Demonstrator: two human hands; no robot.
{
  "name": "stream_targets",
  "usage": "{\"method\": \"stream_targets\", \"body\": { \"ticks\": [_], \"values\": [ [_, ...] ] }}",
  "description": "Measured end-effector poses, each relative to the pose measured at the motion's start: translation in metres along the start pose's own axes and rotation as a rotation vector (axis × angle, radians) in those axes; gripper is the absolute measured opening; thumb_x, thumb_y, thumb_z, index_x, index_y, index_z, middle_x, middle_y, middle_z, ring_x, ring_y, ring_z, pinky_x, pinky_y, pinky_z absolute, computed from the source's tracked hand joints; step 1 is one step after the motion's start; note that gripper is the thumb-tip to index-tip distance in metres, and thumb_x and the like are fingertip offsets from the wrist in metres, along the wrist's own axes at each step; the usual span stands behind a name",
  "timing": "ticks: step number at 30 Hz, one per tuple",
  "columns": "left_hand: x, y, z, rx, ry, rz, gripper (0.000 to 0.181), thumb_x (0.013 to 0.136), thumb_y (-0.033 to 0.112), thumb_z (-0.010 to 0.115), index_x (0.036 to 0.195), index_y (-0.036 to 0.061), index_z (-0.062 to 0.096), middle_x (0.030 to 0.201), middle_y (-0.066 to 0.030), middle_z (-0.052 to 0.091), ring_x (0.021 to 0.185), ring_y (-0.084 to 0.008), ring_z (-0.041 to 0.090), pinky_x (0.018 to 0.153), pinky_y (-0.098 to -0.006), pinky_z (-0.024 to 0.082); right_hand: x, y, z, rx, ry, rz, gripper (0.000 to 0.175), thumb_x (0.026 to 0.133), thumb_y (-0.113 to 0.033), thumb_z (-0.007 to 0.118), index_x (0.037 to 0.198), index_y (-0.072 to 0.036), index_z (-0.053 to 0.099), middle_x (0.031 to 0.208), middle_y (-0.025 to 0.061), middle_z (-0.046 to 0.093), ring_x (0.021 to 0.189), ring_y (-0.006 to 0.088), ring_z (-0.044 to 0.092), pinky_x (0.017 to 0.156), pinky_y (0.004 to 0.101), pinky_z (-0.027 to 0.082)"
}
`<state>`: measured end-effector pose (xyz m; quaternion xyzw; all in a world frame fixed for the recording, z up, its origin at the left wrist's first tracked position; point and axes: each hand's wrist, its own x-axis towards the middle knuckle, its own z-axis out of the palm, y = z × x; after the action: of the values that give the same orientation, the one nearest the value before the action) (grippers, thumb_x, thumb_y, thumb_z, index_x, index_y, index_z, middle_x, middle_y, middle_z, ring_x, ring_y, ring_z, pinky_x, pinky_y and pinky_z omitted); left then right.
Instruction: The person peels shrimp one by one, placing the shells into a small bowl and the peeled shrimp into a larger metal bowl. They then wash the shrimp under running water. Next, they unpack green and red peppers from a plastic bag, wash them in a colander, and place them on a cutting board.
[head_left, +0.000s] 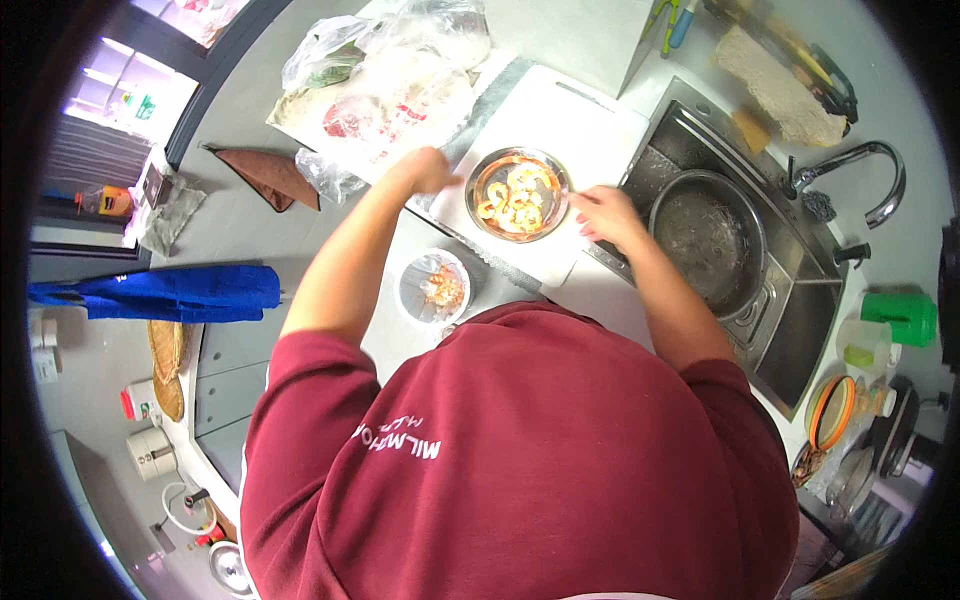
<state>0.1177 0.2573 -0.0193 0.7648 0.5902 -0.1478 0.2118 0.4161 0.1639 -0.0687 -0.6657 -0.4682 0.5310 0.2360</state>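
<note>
Peeled shrimp lie in a round stainless steel bowl on a white cutting board. My left hand is raised to the left of the bowl, blurred, its fingers pointing toward the rim; whether it holds anything is unclear. Just right of the bowl is my right hand, its fingertips close to the rim and partly blurred; I cannot tell whether they touch it or hold something small. A lined white bin with orange shell scraps stands in front of the counter, below the board.
Clear plastic bags, one with red meat, lie at the back left. To the right, a large metal basin sits in a steel sink under a curved faucet. A green container stands beyond the sink. A brown cloth lies left.
</note>
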Motion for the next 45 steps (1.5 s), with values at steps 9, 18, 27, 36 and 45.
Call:
{"method": "stream_targets", "body": {
  "ticks": [9,18,27,36,45],
  "values": [
    [-0.03,0.026,0.067,-0.446,0.234,-0.139,0.062,0.062,0.042,0.083,0.097,-0.0058,0.065,0.081,-0.0189,0.067,0.076,-0.0285,0.067,0.07,-0.0363,0.051,0.008,-0.021,0.027,-0.037,-0.037,-0.04,0.024,0.094,-0.016,0.054,0.101,0.007,0.055,0.074,0.016,0.063,0.055,0.0205,0.066,0.045,0.0306,0.053],
    [-0.049,0.067,0.007,-0.993,0.182,0.041,0.05,0.082,0.039,0.071,0.109,-0.0011,0.06,0.075,-0.008,0.063,0.061,-0.0122,0.06,0.055,-0.0252,0.047,-0.034,0.011,-0.035,0.309,0.333,-0.044,0.021,0.092,-0.014,0.052,0.093,0.006,0.059,0.072,0.016,0.064,0.053,0.0226,0.065,0.047,0.0329,0.054],
    [-0.02,0.014,0.062,-0.174,0.507,0.226,0.09,0.077,0.029,0.073,0.146,0.0057,0.019,0.138,-0.0309,0.029,0.124,-0.0461,0.038,0.103,-0.0464,0.035,-0.091,0.078,-0.091,0.315,0.602,-0.018,0.015,0.09,-0.008,0.052,0.093,0.007,0.054,0.072,0.0166,0.062,0.051,0.0225,0.065,0.042,0.0303,0.052],
    [-0.001,0.022,0.075,-0.097,0.258,0.291,0.089,0.081,0.036,0.071,0.147,0.0084,0.019,0.142,-0.033,0.019,0.125,-0.0469,0.038,0.104,-0.0463,0.034,-0.169,0.14,-0.107,0.712,0.855,0.048,0.024,0.091,-0.01,0.054,0.107,0.007,0.052,0.085,0.0173,0.062,0.058,0.0235,0.066,0.045,0.0324,0.055],
    [-0.011,0.04,0.09,-0.085,0.437,0.342,0.045,0.091,0.03,0.057,0.127,0.0035,0.053,0.146,-0.0278,0.022,0.132,-0.0435,0.029,0.108,-0.0465,0.028,-0.27,0.219,-0.104,0.762,1.264,0.231,0.021,0.085,-0.009,0.055,0.102,0.005,0.057,0.082,0.0162,0.064,0.06,0.0231,0.064,0.05,0.034,0.051]
  ]
}}
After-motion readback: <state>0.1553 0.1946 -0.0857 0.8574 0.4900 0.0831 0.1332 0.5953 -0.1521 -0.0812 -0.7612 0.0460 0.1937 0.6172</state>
